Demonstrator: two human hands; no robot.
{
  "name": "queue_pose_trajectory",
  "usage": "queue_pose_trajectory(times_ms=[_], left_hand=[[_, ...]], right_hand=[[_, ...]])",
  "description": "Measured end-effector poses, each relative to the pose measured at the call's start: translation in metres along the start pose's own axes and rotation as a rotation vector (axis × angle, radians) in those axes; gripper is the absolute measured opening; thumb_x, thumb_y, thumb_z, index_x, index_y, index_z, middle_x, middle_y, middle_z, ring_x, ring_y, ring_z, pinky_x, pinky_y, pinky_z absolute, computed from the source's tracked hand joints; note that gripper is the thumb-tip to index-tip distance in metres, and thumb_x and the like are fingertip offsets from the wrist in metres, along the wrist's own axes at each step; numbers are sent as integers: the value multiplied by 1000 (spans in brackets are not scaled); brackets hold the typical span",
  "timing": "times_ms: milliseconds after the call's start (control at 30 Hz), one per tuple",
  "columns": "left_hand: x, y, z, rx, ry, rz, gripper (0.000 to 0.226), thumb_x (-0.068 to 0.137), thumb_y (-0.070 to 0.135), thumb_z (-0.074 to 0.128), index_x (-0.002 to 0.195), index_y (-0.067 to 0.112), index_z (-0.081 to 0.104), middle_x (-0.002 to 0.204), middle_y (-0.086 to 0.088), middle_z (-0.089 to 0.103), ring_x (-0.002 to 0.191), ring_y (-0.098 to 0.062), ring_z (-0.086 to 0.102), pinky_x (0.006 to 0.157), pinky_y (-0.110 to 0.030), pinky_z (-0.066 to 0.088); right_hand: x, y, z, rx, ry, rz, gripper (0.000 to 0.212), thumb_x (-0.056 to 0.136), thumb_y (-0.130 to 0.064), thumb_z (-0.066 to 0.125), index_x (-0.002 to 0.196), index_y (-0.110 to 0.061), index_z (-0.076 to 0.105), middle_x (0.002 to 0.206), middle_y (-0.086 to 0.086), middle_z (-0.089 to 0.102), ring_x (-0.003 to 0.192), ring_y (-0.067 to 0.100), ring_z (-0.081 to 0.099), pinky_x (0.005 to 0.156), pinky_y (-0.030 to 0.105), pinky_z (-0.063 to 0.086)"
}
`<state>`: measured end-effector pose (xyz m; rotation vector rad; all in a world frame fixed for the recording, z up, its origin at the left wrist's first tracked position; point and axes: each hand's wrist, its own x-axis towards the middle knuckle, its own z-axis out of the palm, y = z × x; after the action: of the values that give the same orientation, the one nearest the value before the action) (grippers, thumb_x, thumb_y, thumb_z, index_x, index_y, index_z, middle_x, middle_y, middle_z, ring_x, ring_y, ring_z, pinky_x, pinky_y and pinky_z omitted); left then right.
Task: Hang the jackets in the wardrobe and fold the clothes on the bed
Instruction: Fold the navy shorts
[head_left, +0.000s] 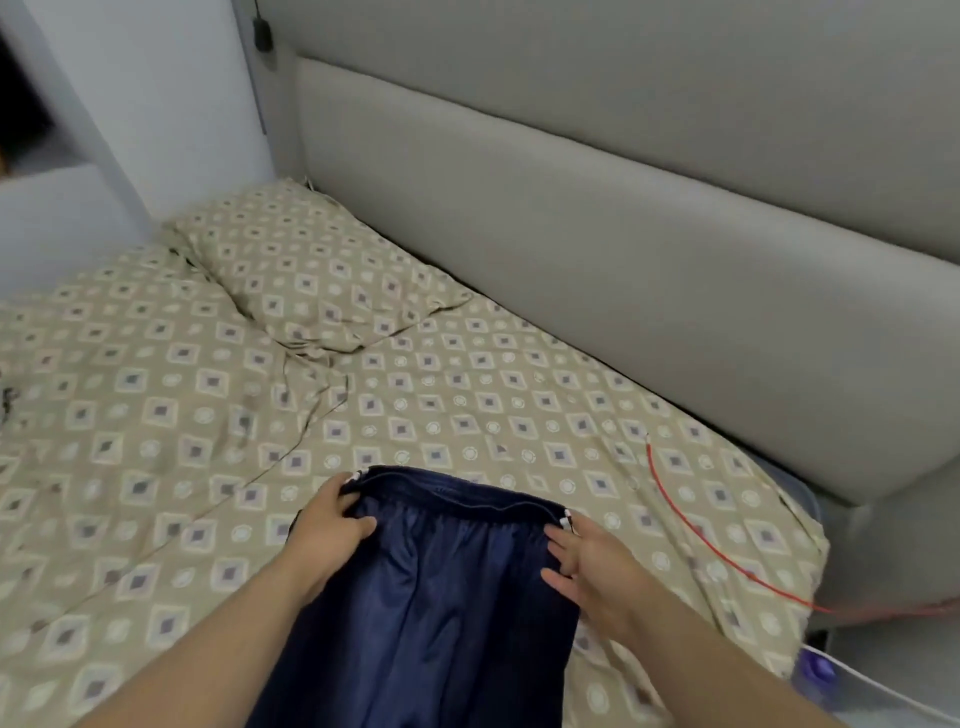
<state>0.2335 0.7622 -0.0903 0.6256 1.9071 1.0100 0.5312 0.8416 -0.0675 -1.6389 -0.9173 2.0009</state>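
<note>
The bed (156, 395), in a diamond-patterned sheet, runs along a grey padded headboard (571, 234), with 1 matching pillow (311, 275) at its far end. A navy garment (441, 597) lies flat on the near sheet, waistband away. The left hand (330, 519) curls its fingers round the waistband's left corner. The right hand (592, 569) rests straight fingers on the right edge. A red cord (696, 530) trails nearby.

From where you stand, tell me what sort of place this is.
Most likely a bedroom: a bed sheet in a diamond pattern, a matching pillow, and a padded grey headboard alongside.
</note>
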Motion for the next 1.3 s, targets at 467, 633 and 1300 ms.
queue_pose_trajectory(times_ms=[467,633,1300], left_hand=[[228,3,152,899,173,478,109,70,91,29,156,32,-3,165,-4,-4,150,-14,-13,121,-36,7],[258,14,155,1044,144,503,105,70,93,19,155,36,-8,165,-4,-7,150,-18,-14,120,-38,9],[75,3,208,525,286,527,52,76,59,61,110,20,56,106,2,55,100,-21,53,91,-33,44]], right_hand=[[247,-28,-38,-1378,350,-767,91,85,-68,34,154,-33,-14,158,8,28,143,26,27,116,41,25],[288,-61,-30,-1330,492,-639,93,79,-74,23,157,-29,3,144,10,40,127,29,39,106,44,34],[273,-107,-75,-583,238,-414,17,98,-20,54,114,-23,61,101,-15,56,85,-1,53,77,15,40]])
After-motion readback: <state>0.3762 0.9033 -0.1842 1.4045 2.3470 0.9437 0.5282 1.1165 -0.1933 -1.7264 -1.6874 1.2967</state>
